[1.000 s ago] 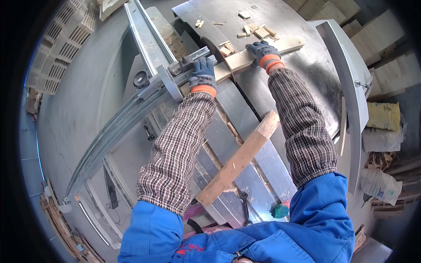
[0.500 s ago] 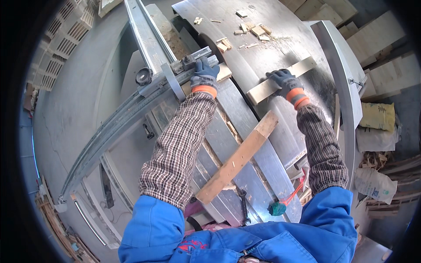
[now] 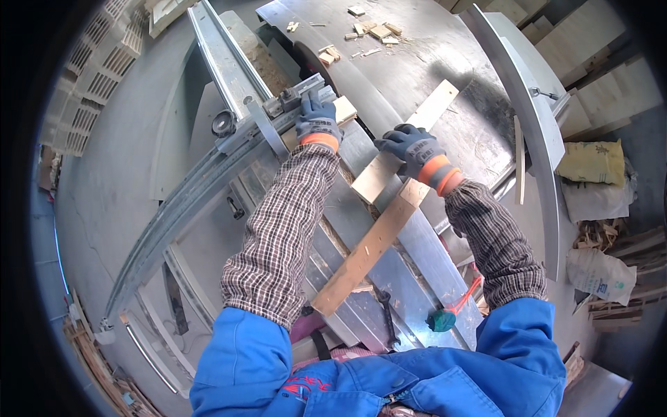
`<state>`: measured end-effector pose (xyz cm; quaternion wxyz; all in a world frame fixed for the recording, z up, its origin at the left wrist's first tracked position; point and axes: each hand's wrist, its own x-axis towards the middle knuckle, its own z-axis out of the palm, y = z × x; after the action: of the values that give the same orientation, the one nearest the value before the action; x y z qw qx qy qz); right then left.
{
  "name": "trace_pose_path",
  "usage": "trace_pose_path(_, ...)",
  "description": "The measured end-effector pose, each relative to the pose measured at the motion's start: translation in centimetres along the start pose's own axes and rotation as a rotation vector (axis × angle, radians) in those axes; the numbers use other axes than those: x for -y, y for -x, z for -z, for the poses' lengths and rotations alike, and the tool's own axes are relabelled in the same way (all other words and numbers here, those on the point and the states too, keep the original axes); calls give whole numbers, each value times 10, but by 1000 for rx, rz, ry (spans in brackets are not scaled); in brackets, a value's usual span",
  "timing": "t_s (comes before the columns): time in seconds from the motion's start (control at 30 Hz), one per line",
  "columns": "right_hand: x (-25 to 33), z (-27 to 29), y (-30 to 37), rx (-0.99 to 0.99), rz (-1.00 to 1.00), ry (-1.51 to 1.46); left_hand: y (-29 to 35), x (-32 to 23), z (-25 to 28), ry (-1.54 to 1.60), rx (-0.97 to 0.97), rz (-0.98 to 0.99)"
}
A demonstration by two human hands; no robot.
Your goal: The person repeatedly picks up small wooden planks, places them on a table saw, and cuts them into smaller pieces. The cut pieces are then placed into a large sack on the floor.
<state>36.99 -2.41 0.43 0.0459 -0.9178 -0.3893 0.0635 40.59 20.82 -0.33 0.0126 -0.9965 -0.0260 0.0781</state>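
Board, pale sawn timber, slants beneath the right hand, far end over the metal saw table, near end just beside a brown plank. From my remote post I make out gloved right fingers curled across its middle, gripping; thumb unclear. Left hand: fingers bent at the end of the fence, by a short wooden block; I cannot tell whether it grips or merely rests. Handling, as I judge it: stiff, fairly light, not fragile, good friction for gloves, edges possibly splintery. Best hold, I'd say: across both long edges near mid-length, for balance. Wrench and offcuts lie apart.
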Motion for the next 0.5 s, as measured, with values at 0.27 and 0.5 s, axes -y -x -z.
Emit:
trace_pose_path(0.27, -9, 32, 38, -134, -11, -41, -6, -17, -3, -121, 24, -175)
trace_pose_path(0.5, -26, 45, 39, -261, 31, -76, -36, -22, -8, -102, 123, -174)
